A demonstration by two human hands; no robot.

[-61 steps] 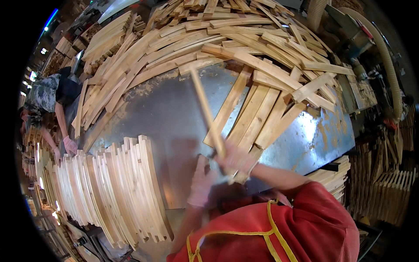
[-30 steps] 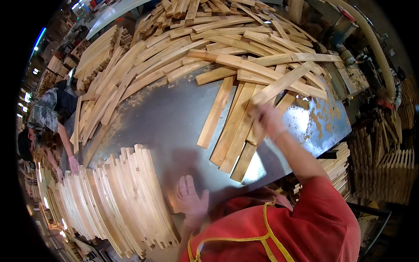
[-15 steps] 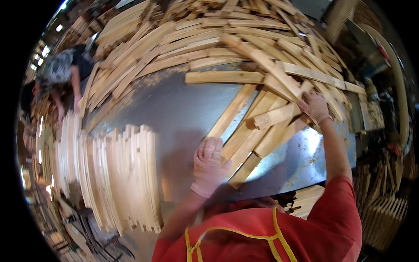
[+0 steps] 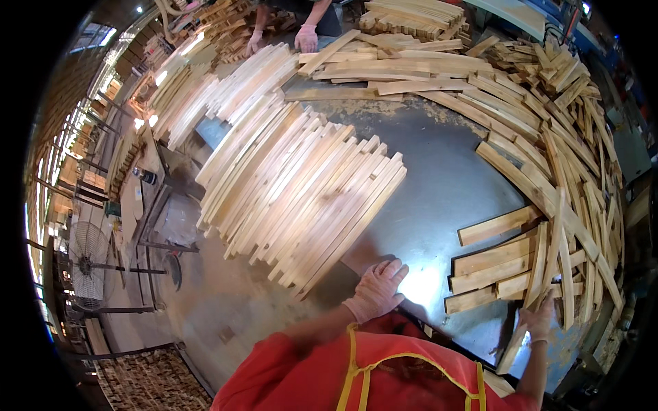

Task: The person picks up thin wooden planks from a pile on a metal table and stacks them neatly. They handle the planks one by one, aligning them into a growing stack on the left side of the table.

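Observation:
My left hand [image 4: 379,291], in a pale glove, rests on the near edge of the metal tabletop [image 4: 439,185]. Its fingers lie loosely bent, with the thumb apart and nothing in them. At the lower right, my gloved right hand [image 4: 538,317] closes on the near end of a wooden strip [image 4: 539,267]; its fingertips are partly hidden. Several short strips [image 4: 490,272] lie side by side just left of that hand. Another strip [image 4: 510,351] slants beside its wrist, close to the table's edge.
A neat row of pale strips [image 4: 301,195] stands left of my left hand. Loose strips [image 4: 521,116] heap around the table's far and right sides. Across the table, another person's gloved hands [image 4: 306,38] are by more strips. A fan [image 4: 88,264] stands at far left.
My view has swung left, showing more of the stacked row. My left hand has come away from the loose strips to the bare table edge; my right hand stays among the strips.

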